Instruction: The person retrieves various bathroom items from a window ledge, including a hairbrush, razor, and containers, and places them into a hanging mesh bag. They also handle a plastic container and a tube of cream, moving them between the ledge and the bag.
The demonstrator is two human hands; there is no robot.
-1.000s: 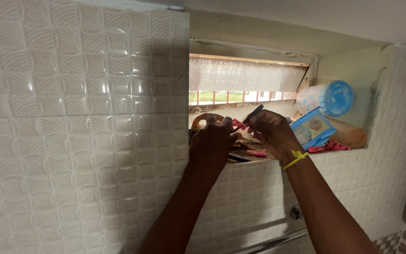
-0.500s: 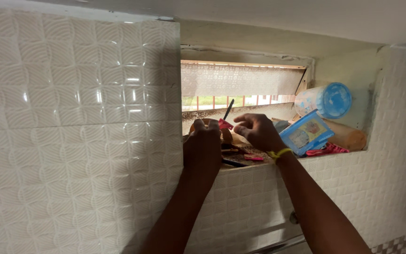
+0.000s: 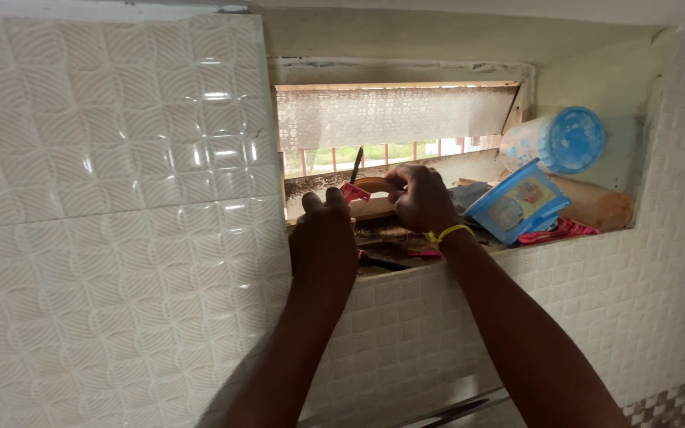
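Both my arms reach up into a window niche in a white tiled wall (image 3: 112,206). My right hand (image 3: 423,200), with a yellow band at the wrist, is curled over a tan tape-like ring (image 3: 374,185) lying on the ledge. My left hand (image 3: 327,234) shows its back to me. Its fingertips sit against a small red piece (image 3: 354,193) with a thin black rod (image 3: 356,165) standing up from it. The two hands are close together, with the red piece and the ring between them. The left palm is hidden.
To the right in the niche are a blue-lidded plastic tub on its side (image 3: 564,140), a blue packet (image 3: 517,204), a tan cylinder (image 3: 598,208) and a pink item (image 3: 558,231). A patterned screen (image 3: 394,116) covers the upper window. A metal bar (image 3: 453,409) runs below.
The view has shifted so the niche sits further right. The red piece with the black rod has gone from my right hand to between the hands, beside my left fingertips. My right hand now covers the ring.
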